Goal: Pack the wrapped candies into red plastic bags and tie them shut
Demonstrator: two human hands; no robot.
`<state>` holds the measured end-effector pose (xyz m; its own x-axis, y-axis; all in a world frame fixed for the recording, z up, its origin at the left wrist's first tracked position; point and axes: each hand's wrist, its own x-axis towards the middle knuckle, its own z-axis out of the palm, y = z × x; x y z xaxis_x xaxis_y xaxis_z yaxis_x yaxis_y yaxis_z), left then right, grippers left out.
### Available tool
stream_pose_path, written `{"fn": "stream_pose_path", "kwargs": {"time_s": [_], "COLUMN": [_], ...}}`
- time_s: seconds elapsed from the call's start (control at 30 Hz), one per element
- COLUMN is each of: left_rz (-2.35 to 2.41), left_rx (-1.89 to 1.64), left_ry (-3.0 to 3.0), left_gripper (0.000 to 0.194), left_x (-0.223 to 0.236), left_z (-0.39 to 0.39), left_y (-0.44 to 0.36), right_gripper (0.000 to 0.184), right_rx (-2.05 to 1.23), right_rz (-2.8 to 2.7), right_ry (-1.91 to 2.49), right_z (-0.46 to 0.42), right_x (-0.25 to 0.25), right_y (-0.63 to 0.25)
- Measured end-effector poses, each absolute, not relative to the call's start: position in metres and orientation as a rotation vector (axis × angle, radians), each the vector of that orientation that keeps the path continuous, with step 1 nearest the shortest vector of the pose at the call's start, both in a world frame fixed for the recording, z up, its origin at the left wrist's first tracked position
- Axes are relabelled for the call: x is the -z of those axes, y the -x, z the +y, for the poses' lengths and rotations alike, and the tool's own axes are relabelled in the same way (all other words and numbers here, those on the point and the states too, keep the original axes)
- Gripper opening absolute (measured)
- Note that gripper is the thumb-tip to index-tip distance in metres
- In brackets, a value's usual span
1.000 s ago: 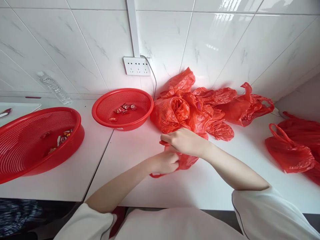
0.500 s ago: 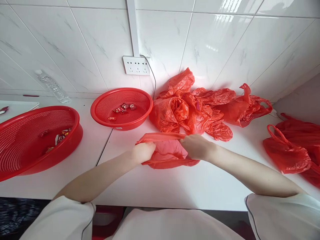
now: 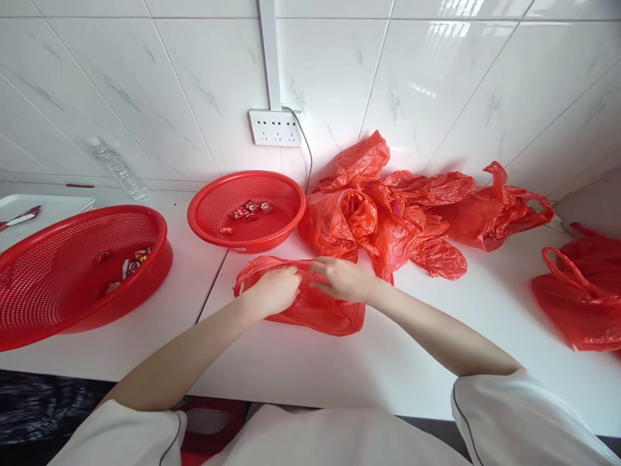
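Observation:
A thin red plastic bag (image 3: 320, 314) lies crumpled on the white table in front of me. My left hand (image 3: 277, 290) is closed at the bag's upper edge, its fingers pinched on the plastic. Just to the right, my right hand (image 3: 342, 278) is over the bag, with thumb and fingers apart and pointing at the left hand. Behind the hands stands a round red plastic basket (image 3: 204, 226) with several small wrapped sweets (image 3: 250, 210) in it.
A larger red basket (image 3: 160, 259) with a few wrapped packets is at left, near a clear bottle (image 3: 119, 167) and a white tray (image 3: 80, 202). Red bags (image 3: 334, 223) are heaped by the wall, with more bags (image 3: 577, 298) at far right. A socket strip (image 3: 275, 128) is on the wall.
The bag's mouth was held stretched wide between both hands; now it has collapsed flatter. My hands have come closer together, and the right hand's fingers have loosened. The view has shifted slightly.

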<state>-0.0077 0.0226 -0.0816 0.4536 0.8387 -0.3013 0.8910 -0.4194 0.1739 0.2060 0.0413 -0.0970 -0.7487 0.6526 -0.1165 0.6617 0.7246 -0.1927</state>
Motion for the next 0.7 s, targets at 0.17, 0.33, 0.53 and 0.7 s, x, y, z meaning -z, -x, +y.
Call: {"fn": "stream_pose_path", "kwargs": {"time_s": [0.17,0.33,0.53,0.7], "left_rz": [1.558,1.555,1.771,1.624], "left_rx": [0.524,0.252,-0.165,-0.370], "left_ry": [-2.064,-2.099,-2.192,-1.911], "left_gripper": [0.105,0.057,0.042,0.036], "left_x": [0.095,0.076,0.067,0.079], "left_z": [0.025,0.013,0.002,0.004], "left_y": [0.019,0.023,0.035,0.061], "right_gripper": [0.095,0.090,0.091,0.057], "right_rx": [0.418,0.611,0.687,1.203], "right_rz": [2.823,2.847,2.760,2.661], "right_ry": [-0.912,-0.727,-0.654,-0.963], "right_z": [0.053,0.073,0.073,0.090], "right_x": [0.136,0.138,0.126,0.098], "right_y": [-0.202,-0.203,-0.184,-0.175]}}
